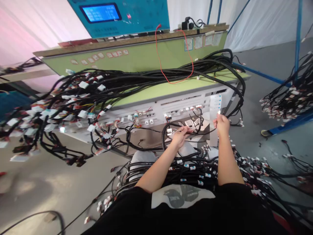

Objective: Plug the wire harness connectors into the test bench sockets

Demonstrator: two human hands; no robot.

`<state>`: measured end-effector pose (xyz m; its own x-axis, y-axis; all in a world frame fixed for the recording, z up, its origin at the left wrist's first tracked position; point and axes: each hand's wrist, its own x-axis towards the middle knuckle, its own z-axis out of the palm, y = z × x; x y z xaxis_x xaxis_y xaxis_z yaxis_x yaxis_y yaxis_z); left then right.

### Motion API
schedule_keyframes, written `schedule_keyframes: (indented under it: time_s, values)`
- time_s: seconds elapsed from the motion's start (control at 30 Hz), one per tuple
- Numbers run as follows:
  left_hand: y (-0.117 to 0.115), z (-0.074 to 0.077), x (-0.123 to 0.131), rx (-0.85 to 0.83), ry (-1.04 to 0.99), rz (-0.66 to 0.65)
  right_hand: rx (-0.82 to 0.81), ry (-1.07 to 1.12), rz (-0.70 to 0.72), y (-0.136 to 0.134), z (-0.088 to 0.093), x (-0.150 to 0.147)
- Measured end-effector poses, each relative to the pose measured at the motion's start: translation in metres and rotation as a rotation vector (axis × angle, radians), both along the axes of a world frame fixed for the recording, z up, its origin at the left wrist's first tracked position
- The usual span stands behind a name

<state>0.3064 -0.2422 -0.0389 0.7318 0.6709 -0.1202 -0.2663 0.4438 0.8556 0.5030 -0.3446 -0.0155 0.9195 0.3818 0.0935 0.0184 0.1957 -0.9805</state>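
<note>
My left hand is closed round a black cable of a wire harness, just below the white connector panel of the test bench. My right hand pinches the same harness further right, with a small white connector at its fingertips. Between the two hands the black cable runs stretched. A white plug with thin wires hangs just left of my left hand.
A big heap of black harnesses with white tags lies over the green bench top. More harnesses lie in my lap and on a blue rack at right. A teal tester with a screen stands behind. A red wire loops down.
</note>
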Motion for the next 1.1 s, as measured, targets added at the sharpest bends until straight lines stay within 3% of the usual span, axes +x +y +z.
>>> schedule_keyframes:
  time_s: [0.07,0.17,0.23,0.33,0.47,0.57,0.93,1.1]
  values:
    - [-0.002,-0.001,0.001,0.024,0.014,-0.008,0.025,0.045,0.129,0.005,0.003,0.000]
    - [-0.007,-0.005,0.005,0.082,0.064,-0.001,0.128,0.096,0.438,0.025,0.017,-0.028]
    - [-0.010,-0.012,0.008,0.130,0.112,0.053,0.093,0.175,0.601,0.047,0.023,-0.055]
    - [-0.012,-0.023,0.008,0.110,0.170,0.157,0.001,0.401,0.720,0.083,0.017,-0.085]
    - [-0.012,-0.028,-0.001,-0.020,0.197,0.219,0.049,0.727,0.742,0.118,0.005,-0.090]
    - [-0.010,-0.024,-0.007,-0.079,0.160,0.238,0.092,0.799,0.724,0.130,0.004,-0.084]
    - [-0.007,-0.024,-0.008,-0.122,0.087,0.255,0.221,0.940,0.726,0.138,-0.001,-0.077]
    - [-0.007,-0.015,-0.010,-0.130,0.080,0.252,0.238,0.961,0.730,0.138,0.001,-0.075]
